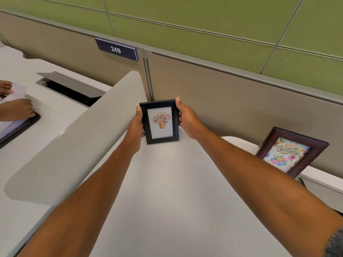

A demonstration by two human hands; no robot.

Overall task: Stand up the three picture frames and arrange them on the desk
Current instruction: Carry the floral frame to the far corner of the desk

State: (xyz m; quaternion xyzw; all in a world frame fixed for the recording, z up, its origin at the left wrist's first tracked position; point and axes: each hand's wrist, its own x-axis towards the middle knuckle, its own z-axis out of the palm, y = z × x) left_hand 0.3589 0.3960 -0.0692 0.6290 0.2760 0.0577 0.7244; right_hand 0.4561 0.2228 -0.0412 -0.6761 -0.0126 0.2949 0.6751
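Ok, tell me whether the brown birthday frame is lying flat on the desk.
No, the brown frame stands tilted back toward the beige partition, its birthday picture facing out.

both arms stretched forward, left hand (137, 125) and right hand (187, 120) clasped, thumbs up

Head view looks steeply down the desk (167, 191).

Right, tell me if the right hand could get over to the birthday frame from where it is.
Probably yes. The right hand is busy gripping the black flower frame, but the desk between it and the birthday frame looks bare. It would need to let go first.
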